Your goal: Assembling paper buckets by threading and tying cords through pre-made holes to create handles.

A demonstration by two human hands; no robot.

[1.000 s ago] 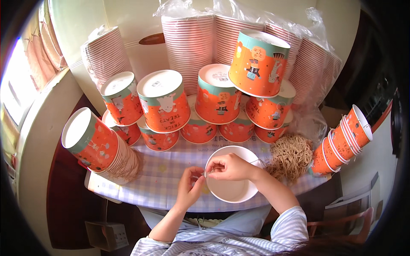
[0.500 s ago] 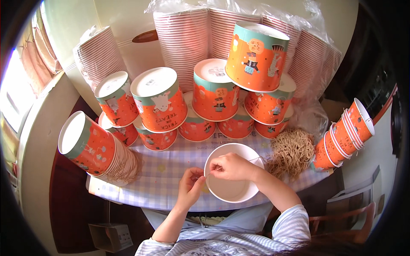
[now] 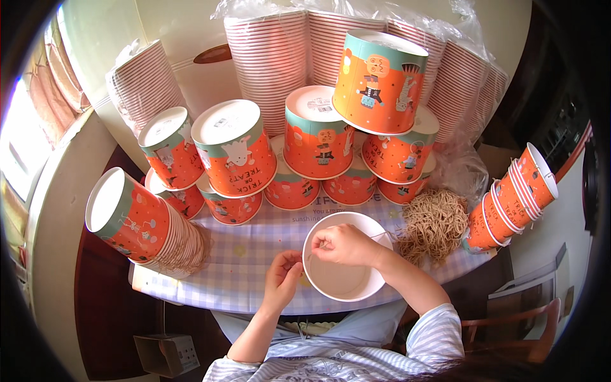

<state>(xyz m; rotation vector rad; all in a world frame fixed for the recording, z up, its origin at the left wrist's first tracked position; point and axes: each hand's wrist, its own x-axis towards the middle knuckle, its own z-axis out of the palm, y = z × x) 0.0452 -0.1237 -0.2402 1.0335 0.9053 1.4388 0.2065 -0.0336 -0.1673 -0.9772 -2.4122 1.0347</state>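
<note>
Two hands at a white paper bucket on a checked tablecloth

The right hand [image 3: 344, 245] pinches a thin strand over the open bucket [image 3: 347, 280], while the left hand [image 3: 283, 277], fingers curled, grips its near rim; a heap of tan strands [image 3: 436, 223] lies just right, with orange printed buckets [image 3: 318, 143] stacked behind.

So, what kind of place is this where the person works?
Probably a home workshop for piecework, not a factory. Stacks of paper cups in plastic wrap stand behind a small table with a checked cloth, and a pile of tan string lies beside a white cup.
</note>
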